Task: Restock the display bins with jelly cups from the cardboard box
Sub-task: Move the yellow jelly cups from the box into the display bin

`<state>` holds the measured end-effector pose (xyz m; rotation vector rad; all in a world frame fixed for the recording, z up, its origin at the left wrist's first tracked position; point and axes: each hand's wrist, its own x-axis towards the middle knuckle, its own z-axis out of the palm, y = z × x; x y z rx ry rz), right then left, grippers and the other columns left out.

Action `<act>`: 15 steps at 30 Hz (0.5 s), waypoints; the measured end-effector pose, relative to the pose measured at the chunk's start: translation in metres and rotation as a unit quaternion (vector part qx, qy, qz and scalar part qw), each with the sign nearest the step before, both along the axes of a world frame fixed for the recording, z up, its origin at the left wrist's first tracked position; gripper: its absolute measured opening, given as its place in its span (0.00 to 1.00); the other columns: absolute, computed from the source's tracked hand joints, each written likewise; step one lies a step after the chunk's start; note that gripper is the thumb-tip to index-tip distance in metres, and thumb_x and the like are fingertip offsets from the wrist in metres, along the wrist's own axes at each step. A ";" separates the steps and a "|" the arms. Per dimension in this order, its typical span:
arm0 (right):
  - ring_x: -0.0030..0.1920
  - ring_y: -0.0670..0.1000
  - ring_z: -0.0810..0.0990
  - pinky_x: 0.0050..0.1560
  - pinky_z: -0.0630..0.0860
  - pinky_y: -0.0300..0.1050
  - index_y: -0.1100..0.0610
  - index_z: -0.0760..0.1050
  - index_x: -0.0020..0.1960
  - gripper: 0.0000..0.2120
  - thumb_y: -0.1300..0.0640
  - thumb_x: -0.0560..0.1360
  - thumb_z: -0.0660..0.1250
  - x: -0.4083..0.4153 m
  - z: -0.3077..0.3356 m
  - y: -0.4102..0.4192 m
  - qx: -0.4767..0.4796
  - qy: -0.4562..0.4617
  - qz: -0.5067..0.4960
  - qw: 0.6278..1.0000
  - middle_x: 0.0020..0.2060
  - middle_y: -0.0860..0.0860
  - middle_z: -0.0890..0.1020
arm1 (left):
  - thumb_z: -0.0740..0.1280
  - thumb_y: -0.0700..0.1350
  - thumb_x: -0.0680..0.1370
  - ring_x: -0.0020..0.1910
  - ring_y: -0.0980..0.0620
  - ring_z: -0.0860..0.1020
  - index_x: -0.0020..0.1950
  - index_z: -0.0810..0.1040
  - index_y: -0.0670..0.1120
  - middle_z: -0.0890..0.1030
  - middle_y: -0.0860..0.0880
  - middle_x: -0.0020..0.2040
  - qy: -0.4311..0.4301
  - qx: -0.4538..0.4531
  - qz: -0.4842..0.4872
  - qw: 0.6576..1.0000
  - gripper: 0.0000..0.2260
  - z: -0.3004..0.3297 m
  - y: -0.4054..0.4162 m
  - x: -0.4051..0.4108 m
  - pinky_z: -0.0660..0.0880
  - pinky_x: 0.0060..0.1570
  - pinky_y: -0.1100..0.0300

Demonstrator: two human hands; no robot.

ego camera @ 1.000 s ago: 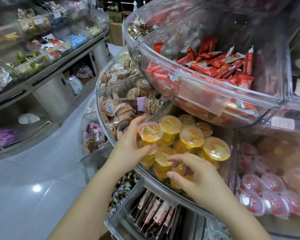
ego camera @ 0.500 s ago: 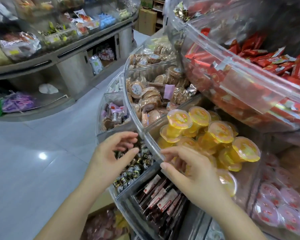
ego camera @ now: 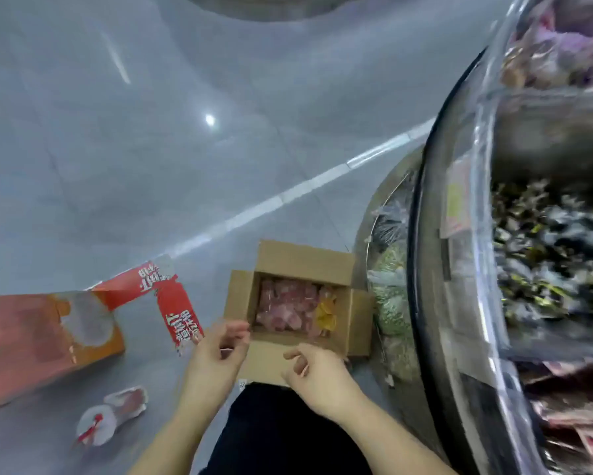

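An open cardboard box [ego camera: 358, 315] stands on the floor below me, against the foot of the display stand. Inside lie pink jelly cups [ego camera: 284, 308] and a few orange jelly cups [ego camera: 325, 317] at the right end. My left hand [ego camera: 219, 354] hovers at the box's near left corner, fingers loosely curled, holding nothing. My right hand [ego camera: 317, 373] hangs over the near flap, fingers also relaxed and empty. The clear display bins [ego camera: 459, 234] curve down the right side; the jelly bins are out of view.
A torn red and orange carton [ego camera: 41, 337] lies on the grey tile floor at the left, with a red flap [ego camera: 178, 317] beside the box. A small crumpled wrapper [ego camera: 109, 416] lies near my left arm. The bins hold dark wrapped sweets [ego camera: 555, 255].
My view has swung down from the yellow jelly cups in the bin to the box on the floor. Both hands have left the bin and dropped to the box, empty.
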<state>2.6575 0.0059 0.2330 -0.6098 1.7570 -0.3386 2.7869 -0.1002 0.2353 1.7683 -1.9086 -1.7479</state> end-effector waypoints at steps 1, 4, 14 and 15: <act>0.42 0.47 0.75 0.39 0.70 0.33 0.53 0.73 0.57 0.10 0.53 0.76 0.63 0.003 -0.040 0.001 0.038 0.004 0.004 0.999 0.41 0.47 0.79 | 0.65 0.34 0.76 0.41 0.55 0.77 0.48 0.78 0.47 0.80 0.48 0.46 -0.020 0.015 -0.011 1.000 0.08 -0.031 0.001 0.005 0.71 0.39 0.72; 0.56 0.53 0.77 0.54 0.72 0.42 0.54 0.71 0.65 0.18 0.53 0.75 0.63 -0.005 -0.152 0.007 0.132 0.059 0.045 0.988 0.53 0.53 0.80 | 0.65 0.34 0.74 0.39 0.56 0.76 0.49 0.78 0.48 0.79 0.51 0.42 -0.066 0.052 -0.101 0.991 0.09 -0.125 0.006 0.006 0.71 0.39 0.72; 0.66 0.60 0.67 0.66 0.65 0.50 0.58 0.63 0.68 0.20 0.60 0.77 0.56 -0.079 -0.377 -0.011 0.127 0.236 0.181 0.946 0.67 0.58 0.68 | 0.64 0.47 0.76 0.60 0.42 0.74 0.61 0.73 0.42 0.77 0.41 0.60 -0.138 0.065 -0.355 0.922 0.15 -0.376 0.034 -0.073 0.69 0.58 0.56; 0.66 0.59 0.68 0.65 0.65 0.48 0.57 0.63 0.68 0.19 0.59 0.78 0.55 -0.084 -0.390 -0.015 0.134 0.232 0.191 0.944 0.67 0.58 0.68 | 0.65 0.47 0.76 0.60 0.42 0.74 0.62 0.72 0.42 0.76 0.40 0.61 -0.136 0.087 -0.359 0.919 0.17 -0.390 0.042 -0.084 0.68 0.57 0.56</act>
